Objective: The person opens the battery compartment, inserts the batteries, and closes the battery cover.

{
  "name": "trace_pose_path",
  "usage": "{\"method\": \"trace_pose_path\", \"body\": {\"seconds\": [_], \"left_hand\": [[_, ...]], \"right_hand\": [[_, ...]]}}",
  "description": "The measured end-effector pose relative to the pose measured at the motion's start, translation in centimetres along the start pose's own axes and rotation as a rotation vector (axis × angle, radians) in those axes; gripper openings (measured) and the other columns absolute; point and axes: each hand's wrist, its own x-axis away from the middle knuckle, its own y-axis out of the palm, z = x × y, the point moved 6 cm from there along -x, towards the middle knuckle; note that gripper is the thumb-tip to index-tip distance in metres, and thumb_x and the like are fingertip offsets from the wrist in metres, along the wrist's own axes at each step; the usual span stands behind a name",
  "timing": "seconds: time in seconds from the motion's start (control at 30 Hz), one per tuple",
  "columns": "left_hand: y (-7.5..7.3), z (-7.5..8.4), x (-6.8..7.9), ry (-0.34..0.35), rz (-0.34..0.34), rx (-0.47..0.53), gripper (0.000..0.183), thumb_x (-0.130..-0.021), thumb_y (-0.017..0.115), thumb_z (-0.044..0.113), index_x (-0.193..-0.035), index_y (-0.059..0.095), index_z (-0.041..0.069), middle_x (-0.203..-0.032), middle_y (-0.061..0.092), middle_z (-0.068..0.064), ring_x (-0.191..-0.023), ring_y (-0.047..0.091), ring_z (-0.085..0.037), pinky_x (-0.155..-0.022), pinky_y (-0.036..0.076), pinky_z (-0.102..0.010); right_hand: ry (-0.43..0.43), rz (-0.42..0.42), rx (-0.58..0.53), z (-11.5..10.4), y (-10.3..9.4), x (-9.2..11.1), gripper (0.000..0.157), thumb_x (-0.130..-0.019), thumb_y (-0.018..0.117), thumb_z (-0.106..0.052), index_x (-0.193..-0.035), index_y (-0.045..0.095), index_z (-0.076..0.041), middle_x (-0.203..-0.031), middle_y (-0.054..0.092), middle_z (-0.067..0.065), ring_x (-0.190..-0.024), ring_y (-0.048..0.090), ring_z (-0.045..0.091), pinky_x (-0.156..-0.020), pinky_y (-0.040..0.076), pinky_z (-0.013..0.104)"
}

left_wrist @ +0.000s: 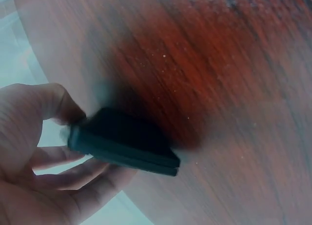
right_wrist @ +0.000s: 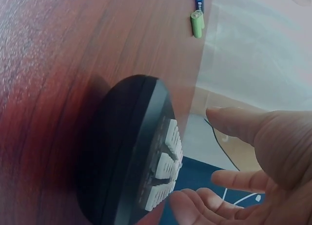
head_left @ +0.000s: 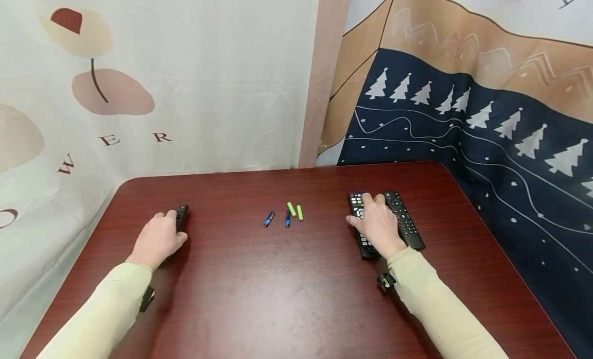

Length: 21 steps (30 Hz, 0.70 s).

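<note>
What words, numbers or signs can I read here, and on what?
"W E R": on the pale cloth.
Apparently "O", cut off: same cloth.
Dark mark, top right: cut off, unreadable.
Left remote, middle remote, right remote: labels too small.
Blue batteries, green batteries: any print too small.

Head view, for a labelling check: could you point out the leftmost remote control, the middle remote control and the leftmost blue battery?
Leftmost remote control (head_left: 182, 215): head view, on its exposed far end.
Middle remote control (head_left: 369, 250): head view, on its near end.
Leftmost blue battery (head_left: 269, 219): head view, mid-body.
</note>
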Motion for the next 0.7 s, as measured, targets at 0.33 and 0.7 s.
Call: {"method": "trace_pose_path", "body": {"seconds": [0.33, 0.7], "left_hand": [[-0.5, -0.8, 0.0, -0.036, 0.004, 0.015, 0.032, -0.083, 0.062, 0.002, -0.104, 0.048, -0.019, -0.087, 0.057, -0.036, -0.068, 0.060, -0.044, -0.060, 0.053, -0.059], [-1.5, -1.0, 0.4, -0.023, 0.057, -0.027, 0.030, -0.082, 0.061, 0.003, -0.108, 0.053, -0.012, -0.082, 0.059, -0.030, -0.064, 0.059, -0.041, -0.052, 0.051, -0.057]], "right_hand": [[-0.003, 0.000, -0.007, -0.2, 0.1, 0.1, 0.066, -0.091, 0.079, -0.036, -0.138, 0.051, 0.001, -0.127, 0.050, 0.031, -0.082, 0.064, 0.041, -0.071, 0.059, 0.053], [-0.030, 0.011, -0.021, -0.5, 0.3, 0.0, 0.063, -0.091, 0.079, -0.035, -0.138, 0.054, -0.001, -0.124, 0.052, 0.030, -0.080, 0.064, 0.039, -0.069, 0.059, 0.052]]}}
